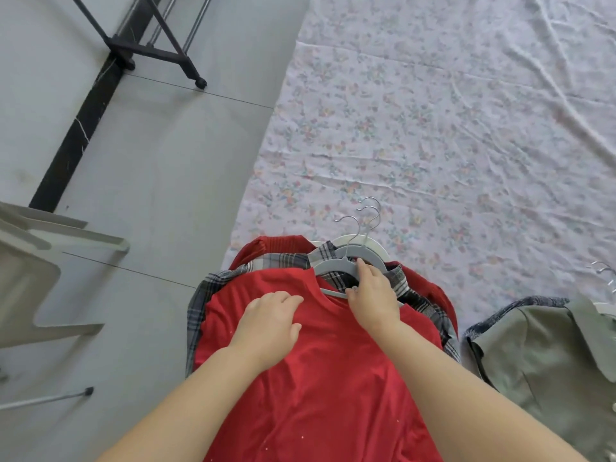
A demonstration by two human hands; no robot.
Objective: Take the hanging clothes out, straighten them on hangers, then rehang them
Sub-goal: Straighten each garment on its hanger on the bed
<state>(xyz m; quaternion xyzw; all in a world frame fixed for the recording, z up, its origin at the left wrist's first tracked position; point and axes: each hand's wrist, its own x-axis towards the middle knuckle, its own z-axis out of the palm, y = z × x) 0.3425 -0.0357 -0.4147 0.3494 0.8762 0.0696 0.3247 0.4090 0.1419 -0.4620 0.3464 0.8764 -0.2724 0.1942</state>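
Observation:
A red T-shirt (316, 378) lies on top of a pile at the near edge of the floral sheet (450, 128). Under it show a grey plaid shirt (200, 311) and a darker red garment (263, 246). Three hangers with metal hooks stick out at the collars; the top grey hanger (336, 265) sits in the T-shirt's neck. My right hand (371, 296) grips this hanger at the collar. My left hand (271, 323) rests flat on the T-shirt's chest, fingers straight.
An olive green garment (546, 355) on a white hanger lies at the right, with more hanger hooks (603, 271) beyond it. A black rack base with castors (156, 51) stands at the far left on the grey floor. A pale plastic stool (40, 271) is at the left.

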